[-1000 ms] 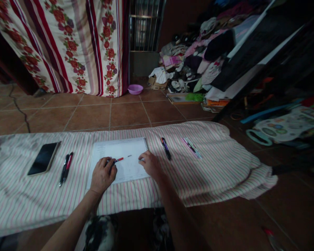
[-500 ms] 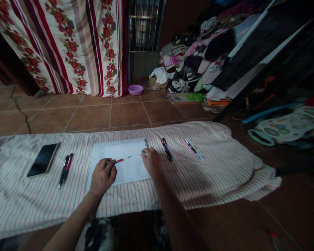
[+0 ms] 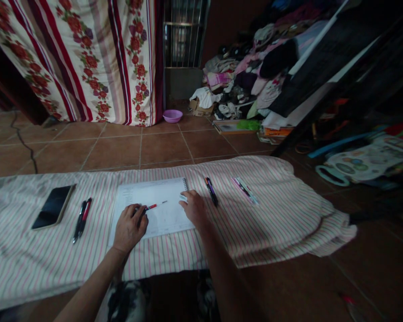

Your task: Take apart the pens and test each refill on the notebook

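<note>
A spiral-bound sheet or pad of white paper (image 3: 144, 190) with faint markings lies on a striped cloth. My left hand (image 3: 129, 226) rests at its left side, fingers curled around a slim pen-like stick (image 3: 151, 207). The stick has a red section and a thin, pale end with a dark tip, pointing right across the page. Over the paper's right edge, my right hand (image 3: 195, 208) is closed with a small whitish piece (image 3: 183, 197) at its fingertips; its kind is unclear. Just right of that hand lie dark pens (image 3: 211, 191) with orange and purple parts.
At left are a phone (image 3: 53, 208) and a black and a red pen (image 3: 82, 220). Slim pink and pale pens (image 3: 245, 190) lie farther right on the striped cloth (image 3: 282, 214). Beyond are a purple basin (image 3: 172, 116), a floral curtain (image 3: 100, 58) and heaped clothes (image 3: 248, 76).
The whitish piece at my right fingertips shows more clearly now. My left hand and the stick hold nearly the same place on the page; the whole view has shifted slightly.
</note>
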`<state>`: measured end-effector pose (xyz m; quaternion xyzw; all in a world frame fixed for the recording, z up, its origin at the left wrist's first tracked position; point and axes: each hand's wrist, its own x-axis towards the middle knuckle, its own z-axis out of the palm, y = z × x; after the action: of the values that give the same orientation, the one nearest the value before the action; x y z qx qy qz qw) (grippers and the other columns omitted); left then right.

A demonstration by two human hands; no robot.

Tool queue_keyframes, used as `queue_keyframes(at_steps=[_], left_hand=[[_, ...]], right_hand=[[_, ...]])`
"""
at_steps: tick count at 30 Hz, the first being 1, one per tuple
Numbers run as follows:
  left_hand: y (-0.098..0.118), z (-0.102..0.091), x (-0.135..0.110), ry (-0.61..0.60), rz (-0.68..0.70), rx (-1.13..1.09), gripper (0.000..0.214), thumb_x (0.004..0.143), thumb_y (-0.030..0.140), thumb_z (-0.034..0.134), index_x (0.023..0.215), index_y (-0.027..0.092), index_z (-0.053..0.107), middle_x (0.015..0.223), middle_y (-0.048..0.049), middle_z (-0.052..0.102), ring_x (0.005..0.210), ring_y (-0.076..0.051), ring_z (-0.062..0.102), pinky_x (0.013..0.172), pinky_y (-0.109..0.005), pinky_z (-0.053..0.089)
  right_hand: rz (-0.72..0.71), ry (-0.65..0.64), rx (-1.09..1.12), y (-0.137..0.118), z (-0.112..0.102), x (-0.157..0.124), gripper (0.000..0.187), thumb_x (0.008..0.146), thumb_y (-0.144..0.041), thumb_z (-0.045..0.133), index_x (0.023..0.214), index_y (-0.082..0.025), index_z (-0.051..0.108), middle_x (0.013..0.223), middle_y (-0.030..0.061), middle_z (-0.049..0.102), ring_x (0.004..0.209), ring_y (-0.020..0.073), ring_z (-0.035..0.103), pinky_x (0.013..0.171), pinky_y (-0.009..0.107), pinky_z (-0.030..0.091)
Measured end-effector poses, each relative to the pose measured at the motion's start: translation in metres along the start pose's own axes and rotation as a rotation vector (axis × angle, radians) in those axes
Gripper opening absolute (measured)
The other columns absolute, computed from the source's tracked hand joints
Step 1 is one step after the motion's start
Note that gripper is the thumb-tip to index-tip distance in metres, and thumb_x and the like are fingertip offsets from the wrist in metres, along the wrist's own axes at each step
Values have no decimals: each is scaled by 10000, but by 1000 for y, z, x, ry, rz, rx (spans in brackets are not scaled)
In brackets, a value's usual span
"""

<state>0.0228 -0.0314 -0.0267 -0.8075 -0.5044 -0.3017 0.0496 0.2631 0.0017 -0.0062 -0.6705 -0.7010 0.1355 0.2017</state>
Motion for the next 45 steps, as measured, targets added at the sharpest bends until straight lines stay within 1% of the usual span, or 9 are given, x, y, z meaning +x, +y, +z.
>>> queue_keyframes(at_steps=[4,7,13,17,23,27,33,40,45], left_hand=[[0,0,0,0,8,7,270,804,197,500,1065,150,556,980,-119,556,902,-243,521,798,-406,475],[1,-1,1,3,12,17,276,807,200,498,1073,155,552,982,-116,558,902,-241,522,801,-402,471],[6,-8,7,-36,20,56,299,809,258,509,1098,185,542,1009,-109,576,906,-253,534,766,-410,460],[17,-6,20,-41,36,47,287,823,271,504,1097,197,545,1020,-103,585,932,-251,536,778,-410,449],[28,14,36,-57,23,31,219,833,237,498,1027,205,594,997,-99,584,924,-244,535,762,-397,466],[27,24,35,-25,-11,-32,179,831,208,498,939,196,640,936,-93,597,869,-229,538,747,-386,483],[23,28,32,28,-33,-172,185,854,212,461,903,191,639,861,-77,600,828,-212,542,737,-378,492],[24,29,29,10,2,-202,176,867,207,446,920,180,612,864,-75,601,837,-199,539,749,-357,491],[26,27,30,4,31,-214,171,868,209,446,921,178,605,864,-78,598,827,-201,540,738,-360,493]], right_hand=[[4,15,12,1,-1,0,286,781,-236,607,1058,-165,608,1019,97,602,943,201,568,834,297,406],[-2,64,25,0,-2,0,273,789,-259,601,1044,-163,611,989,88,613,895,190,581,819,292,414],[-29,130,84,-9,-9,-2,196,851,-256,515,994,-172,619,955,73,635,865,163,594,762,250,425],[-58,90,79,-20,-9,-4,184,861,-246,495,974,-194,630,945,59,641,871,158,596,764,239,420],[-127,-12,28,-34,-1,-12,193,857,-258,500,994,-226,633,933,43,629,844,152,600,755,238,424],[-124,-41,-1,-36,-1,-14,204,855,-240,499,1011,-224,631,943,51,616,863,161,595,760,247,428],[-100,-69,-23,-33,-2,-11,226,841,-248,531,1048,-265,621,977,44,588,850,155,595,742,254,435],[-161,-67,12,-39,-2,-14,205,826,-248,567,1018,-259,638,956,44,590,899,156,577,773,237,433],[-182,-85,-9,-42,-3,-13,151,829,-233,560,927,-261,671,924,35,589,879,149,574,750,229,433]])
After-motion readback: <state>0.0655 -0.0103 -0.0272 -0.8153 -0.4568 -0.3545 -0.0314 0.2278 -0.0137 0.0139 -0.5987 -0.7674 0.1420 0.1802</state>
